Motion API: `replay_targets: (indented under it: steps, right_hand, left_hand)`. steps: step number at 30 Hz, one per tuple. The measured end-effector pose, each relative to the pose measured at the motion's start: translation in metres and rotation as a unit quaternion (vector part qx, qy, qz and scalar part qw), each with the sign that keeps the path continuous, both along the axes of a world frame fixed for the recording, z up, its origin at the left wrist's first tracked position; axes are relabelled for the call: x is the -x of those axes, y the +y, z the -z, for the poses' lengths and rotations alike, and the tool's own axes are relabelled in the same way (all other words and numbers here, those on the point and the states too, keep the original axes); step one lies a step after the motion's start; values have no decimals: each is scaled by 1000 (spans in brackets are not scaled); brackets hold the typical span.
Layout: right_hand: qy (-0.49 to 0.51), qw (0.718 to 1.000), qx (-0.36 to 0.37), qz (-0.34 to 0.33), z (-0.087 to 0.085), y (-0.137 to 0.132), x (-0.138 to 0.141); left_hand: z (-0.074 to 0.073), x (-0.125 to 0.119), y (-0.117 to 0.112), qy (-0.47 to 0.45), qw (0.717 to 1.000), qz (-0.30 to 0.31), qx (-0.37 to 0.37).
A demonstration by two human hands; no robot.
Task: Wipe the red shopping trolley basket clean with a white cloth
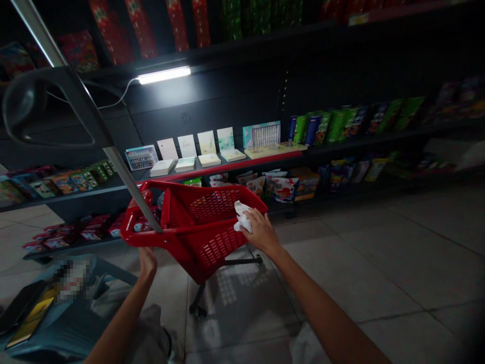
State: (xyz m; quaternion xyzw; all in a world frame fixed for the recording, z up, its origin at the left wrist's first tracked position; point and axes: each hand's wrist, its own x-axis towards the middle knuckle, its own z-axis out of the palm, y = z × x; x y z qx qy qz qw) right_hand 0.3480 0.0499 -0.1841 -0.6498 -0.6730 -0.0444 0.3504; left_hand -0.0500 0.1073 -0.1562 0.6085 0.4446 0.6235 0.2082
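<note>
A red plastic shopping cart (182, 233) stands in front of me, tilted in this view, with perforated sides and a looped handle. My right hand (261, 231) is closed on a crumpled white cloth (242, 216), pressed against the cart's far right rim. Whether it is fabric or paper I cannot make out. Just below the handle end of the cart is my left hand (147, 262). Its fingers are hidden behind the red rim, so their grip does not show. A metal pole (127, 174) rises from the cart's handle side, with a grey loop-shaped fitting on it.
Dark store shelves (212, 169) run behind the cart, carrying books, boxed pens and snack bags. A lit tube lamp (164, 75) hangs under the upper shelf. At lower left is a blue plastic stool (71, 318) with a phone-like dark object on it. Tiled floor (364, 247) extends rightward.
</note>
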Motion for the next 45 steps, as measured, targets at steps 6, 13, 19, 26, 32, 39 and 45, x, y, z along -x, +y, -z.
replay_targets:
  steps: [6, 13, 19, 26, 32, 39, 45]
  right_hand:
    - [-4, 1000, -10, 5, 11, 6, 2]
    - [3, 1000, -21, -9, 13, 6, -2]
    - [26, 999, -29, -31, 14, 6, -3]
    - [43, 998, -35, -38, 14, 6, -1]
    - [49, 997, -37, -40, 15, 6, 1]
    - [19, 998, -57, 15, 19, 16, -23]
    - [69, 988, -119, 67, 39, 27, -53]
  left_hand:
    - [32, -21, -11, -148, 985, 22, 88]
    - [38, -8, -34, -86, 989, 80, 90]
    - [32, -19, -51, -34, 987, 117, 104]
    - [44, -30, -44, 7, 994, 59, 95]
    - [48, -41, -41, 2, 995, 25, 96]
    - [46, -40, -36, 47, 996, -23, 77]
    - [42, -38, -36, 104, 990, -43, 86]
